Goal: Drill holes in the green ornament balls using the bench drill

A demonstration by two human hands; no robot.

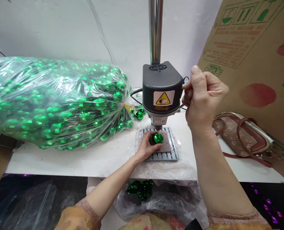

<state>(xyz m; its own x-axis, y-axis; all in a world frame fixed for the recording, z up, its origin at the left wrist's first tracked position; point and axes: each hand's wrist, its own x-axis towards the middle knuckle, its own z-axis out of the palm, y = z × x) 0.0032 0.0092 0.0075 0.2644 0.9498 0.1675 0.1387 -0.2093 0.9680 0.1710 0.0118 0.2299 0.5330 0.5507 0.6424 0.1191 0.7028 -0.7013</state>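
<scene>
A small drill press (163, 86) with a black motor housing and a yellow warning sticker stands on a steel column. Under its chuck (158, 127), my left hand (147, 146) pinches a shiny green mirror ball (158, 138) between thumb and fingers. The ball rests on a brown square pad (166, 147) on the slotted metal base (174, 155). Whether the bit touches the ball cannot be made out. At the right side of the housing my right hand (201, 95) is closed in a fist, thumb up, around the drill press lever, which the fingers mostly hide.
A large clear bag (57, 102) full of green mirror balls lies on the white table (84, 163) at left, a few loose balls (139, 115) by its tied neck. A brown handbag (244, 135) and cardboard box (249, 64) stand right. Below the table edge, plastic (165, 198) holds green balls (141, 189).
</scene>
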